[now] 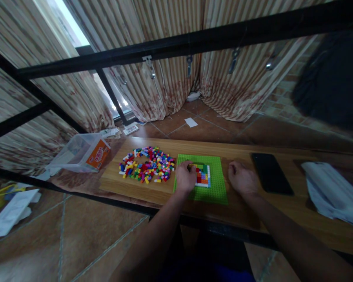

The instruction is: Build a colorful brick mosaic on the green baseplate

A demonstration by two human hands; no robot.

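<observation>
The bin [85, 152] sits just beside the counter's [164, 192] left end. Next come the loose bricks [148, 164], a narrow bare strip between them and the baseplate [214, 192]. The left hand [186, 176], fingers curled, is over the baseplate's left edge, beside the mosaic [202, 175]; its grasp is unclear. The right hand [242, 177] rests loosely curled between baseplate and phone [272, 173], bare wood around it.

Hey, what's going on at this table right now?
A person is working with toy bricks. Their left hand is at a small patch of colored bricks on a green baseplate. The right hand rests beside the plate, near a phone. A loose brick pile lies left of the plate.
</observation>
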